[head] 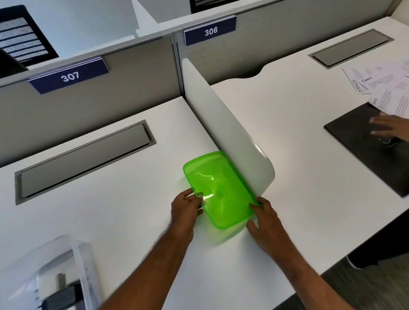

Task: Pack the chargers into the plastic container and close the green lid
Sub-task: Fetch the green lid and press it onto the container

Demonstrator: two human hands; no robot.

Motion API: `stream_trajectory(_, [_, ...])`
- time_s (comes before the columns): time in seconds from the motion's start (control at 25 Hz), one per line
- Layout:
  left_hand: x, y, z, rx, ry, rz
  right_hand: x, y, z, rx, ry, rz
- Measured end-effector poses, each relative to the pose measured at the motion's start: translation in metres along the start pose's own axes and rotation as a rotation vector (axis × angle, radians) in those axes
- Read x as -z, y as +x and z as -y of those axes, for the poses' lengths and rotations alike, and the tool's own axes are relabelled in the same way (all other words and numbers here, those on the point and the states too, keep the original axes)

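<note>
The translucent green lid (pixel 220 189) lies on the white desk against the foot of the white divider panel. My left hand (pixel 185 209) grips its near left edge, thumb on top. My right hand (pixel 266 220) holds its near right corner. The clear plastic container (pixel 65 266) stands at the lower left of the desk, apart from both hands. Inside it lie chargers: a white one (pixel 45 283) with metal prongs and a black one (pixel 62 300).
The curved white divider (pixel 226 132) separates desk 307 from desk 306. A grey cable hatch (pixel 84 160) is set into the desk behind the lid. On the right desk, another person's hand (pixel 398 129) rests on a black folder (pixel 380 150) beside papers (pixel 408 82).
</note>
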State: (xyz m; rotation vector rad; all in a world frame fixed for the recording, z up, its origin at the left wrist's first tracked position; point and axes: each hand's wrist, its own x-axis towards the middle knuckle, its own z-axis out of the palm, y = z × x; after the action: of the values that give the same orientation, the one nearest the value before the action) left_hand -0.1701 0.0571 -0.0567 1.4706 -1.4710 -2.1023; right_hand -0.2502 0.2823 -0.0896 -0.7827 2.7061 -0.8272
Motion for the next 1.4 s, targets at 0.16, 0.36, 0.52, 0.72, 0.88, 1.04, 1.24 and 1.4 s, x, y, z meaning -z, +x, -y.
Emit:
stream_trajectory(0.16, [0.018, -0.017, -0.013, -0.105, -0.013, 0.017, 0.013, -0.002, 0.019, -0.005, 0.254, -0.094])
stream_trajectory(0.36, [0.052, -0.051, -0.030, -0.301, 0.018, 0.051, 0.030, 0.000, 0.052, -0.110, 0.524, -0.091])
stream_trajectory(0.52, [0.083, -0.073, -0.039, -0.387, 0.042, 0.011, 0.035, -0.003, 0.079, -0.062, 0.565, 0.011])
stream_trajectory(0.72, [0.123, -0.099, -0.047, -0.510, 0.092, -0.063, 0.030, -0.009, 0.109, -0.102, 0.711, 0.146])
stream_trajectory(0.88, [0.161, -0.119, -0.052, -0.597, 0.092, -0.106, 0.032, -0.017, 0.150, -0.212, 0.971, 0.285])
stream_trajectory(1.04, [0.198, -0.137, -0.050, -0.660, 0.181, -0.146, 0.020, -0.025, 0.188, -0.243, 1.044, 0.364])
stream_trajectory(1.24, [0.257, -0.148, -0.040, -0.674, 0.135, -0.125, -0.010, -0.040, 0.234, -0.297, 1.161, 0.442])
stream_trajectory(1.4, [0.308, -0.151, -0.030, -0.683, 0.142, -0.130, -0.032, -0.055, 0.276, -0.291, 1.181, 0.562])
